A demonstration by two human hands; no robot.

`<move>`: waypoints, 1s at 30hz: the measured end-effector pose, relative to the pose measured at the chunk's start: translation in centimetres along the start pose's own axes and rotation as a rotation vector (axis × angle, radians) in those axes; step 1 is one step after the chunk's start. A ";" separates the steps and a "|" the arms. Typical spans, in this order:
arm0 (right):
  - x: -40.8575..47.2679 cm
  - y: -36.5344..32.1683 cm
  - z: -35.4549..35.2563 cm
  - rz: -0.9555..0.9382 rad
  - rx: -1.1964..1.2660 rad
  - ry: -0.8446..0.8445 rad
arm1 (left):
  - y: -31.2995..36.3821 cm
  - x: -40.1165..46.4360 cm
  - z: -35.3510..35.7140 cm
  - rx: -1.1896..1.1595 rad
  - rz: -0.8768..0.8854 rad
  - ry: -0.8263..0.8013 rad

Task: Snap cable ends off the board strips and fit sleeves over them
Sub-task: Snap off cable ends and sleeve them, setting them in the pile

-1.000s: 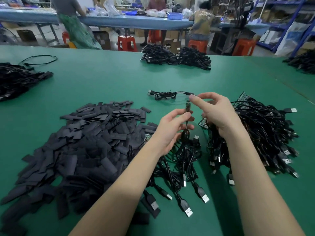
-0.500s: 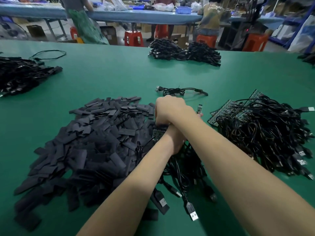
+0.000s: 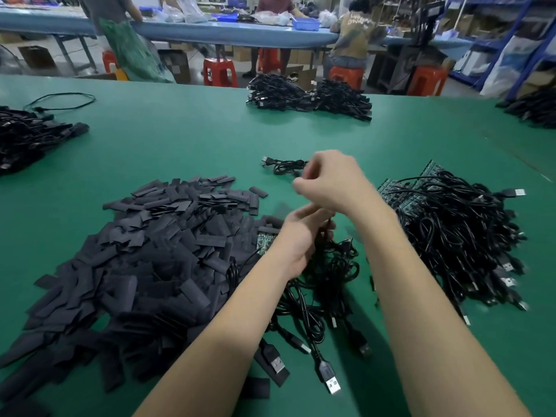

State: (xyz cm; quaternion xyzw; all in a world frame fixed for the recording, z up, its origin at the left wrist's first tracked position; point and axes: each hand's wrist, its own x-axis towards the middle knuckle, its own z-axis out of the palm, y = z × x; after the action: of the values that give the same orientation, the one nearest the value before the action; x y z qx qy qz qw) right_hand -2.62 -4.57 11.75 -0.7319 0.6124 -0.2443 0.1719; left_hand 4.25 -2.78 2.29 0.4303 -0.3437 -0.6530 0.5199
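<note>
The thin black cable [image 3: 328, 233] between both hands [image 3: 304, 236] looks light and limp; best pinched at its stiff end. The left hand curls round it; the right hand [image 3: 331, 182] is curled, its hold unclear. Flat, matte sleeves [image 3: 144, 251] lie heaped left on the green surface [image 3: 180, 139].

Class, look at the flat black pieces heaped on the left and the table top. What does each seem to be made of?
Black pieces: probably thin matte plastic or rubbery tubing pressed flat; they show dull, creased surfaces and no shine.
Table top: seemingly a smooth green mat, rubber or vinyl, with a soft even sheen.
</note>
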 end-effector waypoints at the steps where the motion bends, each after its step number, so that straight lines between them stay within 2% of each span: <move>1: -0.4 1.4 -0.8 0.065 0.135 0.060 | 0.0 0.1 0.1 -0.037 0.002 -0.018; 5: -2.1 6.4 -2.0 0.187 0.874 0.146 | 0.1 0.2 -0.1 -0.032 0.001 -0.044; 7: -2.5 8.0 -2.0 0.202 1.064 0.159 | 0.0 0.5 -0.3 -0.044 -0.002 -0.048; 14: -2.6 9.1 -1.7 0.139 1.195 0.059 | 0.8 0.0 -0.7 -0.192 -0.089 -0.125; 21: -2.7 9.1 -1.7 0.081 1.220 0.073 | 1.0 -0.1 -1.1 -0.377 -0.163 -0.249; 30: -2.8 9.3 -1.9 0.037 1.264 0.065 | 1.1 -0.3 -1.0 -0.386 -0.158 -0.299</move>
State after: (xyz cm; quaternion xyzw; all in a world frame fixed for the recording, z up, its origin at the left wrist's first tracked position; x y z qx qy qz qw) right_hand -11.62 -3.52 7.74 -0.4705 0.3672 -0.5781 0.5564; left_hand 5.63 -2.74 2.98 0.2473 -0.2510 -0.8013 0.4835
